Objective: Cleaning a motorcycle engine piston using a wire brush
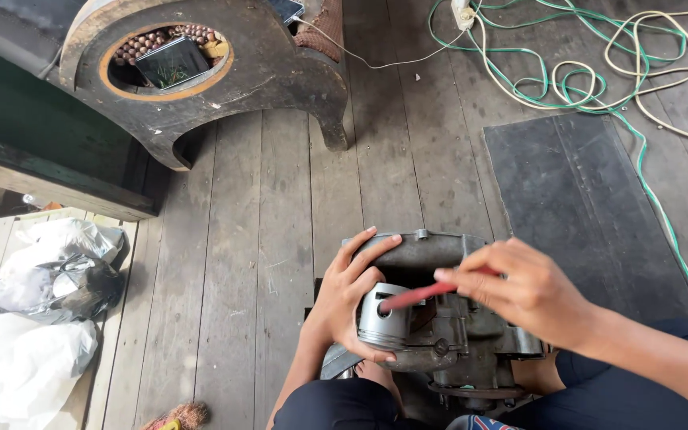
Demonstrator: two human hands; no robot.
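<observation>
A grey metal engine block rests on the wooden floor between my knees. My left hand wraps around a silver piston that sticks out of the block. My right hand grips a red-handled tool and points its tip into the hole in the piston's side. The tool's tip is hidden inside that hole.
A dark rubber mat lies on the floor planks to the right. Green and cream cables coil at the top right. A dark carved wooden bench stands at the top left. Plastic bags lie at the left.
</observation>
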